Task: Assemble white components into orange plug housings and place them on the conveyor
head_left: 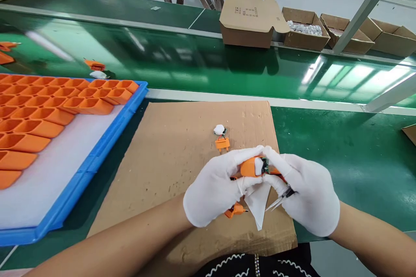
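Observation:
Both hands wear white gloves and meet over the cardboard sheet. My left hand is closed on an orange plastic housing. Its fingers touch those of my right hand, which pinches a small circuit board with a white-wrapped part at the housing's opening. Metal tweezers also stick out from my right hand. Below the fingers hangs a white cloth-like piece. An orange plug part with a white-wrapped piece lies beyond my hands, and another orange part is below them.
The cardboard sheet covers the green table. At left, a blue tray holds rows of orange housings. Behind runs a green belt carrying orange parts. Cardboard boxes stand beyond it, near a metal post.

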